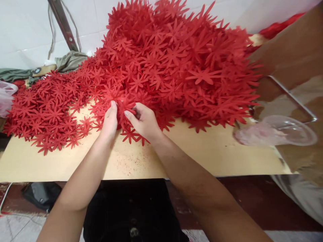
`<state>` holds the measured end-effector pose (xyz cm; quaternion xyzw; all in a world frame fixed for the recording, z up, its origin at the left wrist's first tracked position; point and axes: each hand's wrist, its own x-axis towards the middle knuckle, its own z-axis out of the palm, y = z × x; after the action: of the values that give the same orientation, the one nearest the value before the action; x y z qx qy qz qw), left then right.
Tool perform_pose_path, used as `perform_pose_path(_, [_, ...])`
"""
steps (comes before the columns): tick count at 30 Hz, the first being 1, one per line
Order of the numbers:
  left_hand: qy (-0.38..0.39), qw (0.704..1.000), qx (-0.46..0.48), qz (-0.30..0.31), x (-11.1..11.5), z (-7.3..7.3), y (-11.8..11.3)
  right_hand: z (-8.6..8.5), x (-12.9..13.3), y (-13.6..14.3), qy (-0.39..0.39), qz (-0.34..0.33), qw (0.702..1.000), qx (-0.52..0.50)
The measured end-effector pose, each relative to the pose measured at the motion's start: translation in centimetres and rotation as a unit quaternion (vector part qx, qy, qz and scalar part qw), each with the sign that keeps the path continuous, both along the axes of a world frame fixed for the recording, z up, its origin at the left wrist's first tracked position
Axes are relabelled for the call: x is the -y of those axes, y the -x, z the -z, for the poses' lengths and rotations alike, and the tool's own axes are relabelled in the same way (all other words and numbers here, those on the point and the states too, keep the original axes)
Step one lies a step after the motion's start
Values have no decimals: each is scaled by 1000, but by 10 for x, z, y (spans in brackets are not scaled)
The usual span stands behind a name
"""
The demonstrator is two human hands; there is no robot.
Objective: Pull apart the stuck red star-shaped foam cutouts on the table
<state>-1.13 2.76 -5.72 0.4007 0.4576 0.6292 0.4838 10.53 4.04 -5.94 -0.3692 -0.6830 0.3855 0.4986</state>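
Between my two hands is a red flower-shaped cutout [125, 105] with narrow petals, held over the near edge of a big pile. My left hand [110, 117] grips its left side, thumb on top. From the right, my right hand [144, 120] pinches it between thumb and curled fingers. Whether it is one piece or several stacked is hidden. Behind my hands rises a tall heap of red flower cutouts [161, 64]. A lower, darker red spread of cutouts [50, 111] lies to the left. A few loose cutouts [130, 134] rest just below my fingers.
The pale tabletop [202, 158] carries reddish crumbs near its front edge. At right, a clear plastic container [290, 131] lies by a brown board [297, 50] and a thin metal rod [292, 97]. Grey-green cloth [72, 60] and a plastic bag [6, 97] sit at left.
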Motion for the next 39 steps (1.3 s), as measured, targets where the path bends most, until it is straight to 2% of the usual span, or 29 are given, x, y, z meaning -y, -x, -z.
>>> perform_pose_path(2, [-3,999,31,33,3,-2,-4,3,-3,0,39,-5,998,-58])
perform_pose_path(5, [22,998,29,53,6,-2,-7,5,-9,0,62,22,991,-117])
perform_pose_path(8, [38,998,24,36,5,-1,-7,5,-12,-2,78,34,983,-160])
perform_pose_path(11, [39,999,15,7,3,1,-6,1,-13,-4,102,-2,976,-194])
perform_pose_path(15, [31,999,-25,-12,2,1,-6,-2,-14,-5,143,-37,967,-209])
perform_pose_path(20, [-1,999,-46,22,5,-2,-9,0,-17,-6,171,-45,961,-211])
perform_pose_path(23, [-10,997,-63,43,7,-5,-10,-1,-17,-8,158,-50,965,-204])
perform_pose_path(27, [2,994,-87,65,9,-8,-11,-4,-16,-9,153,-31,968,-195])
perform_pose_path(35, [4,995,-54,78,9,-9,-11,0,-20,-9,179,11,963,-199])
perform_pose_path(39, [-17,996,-53,67,8,-8,-9,-5,-19,-13,189,-42,953,-235])
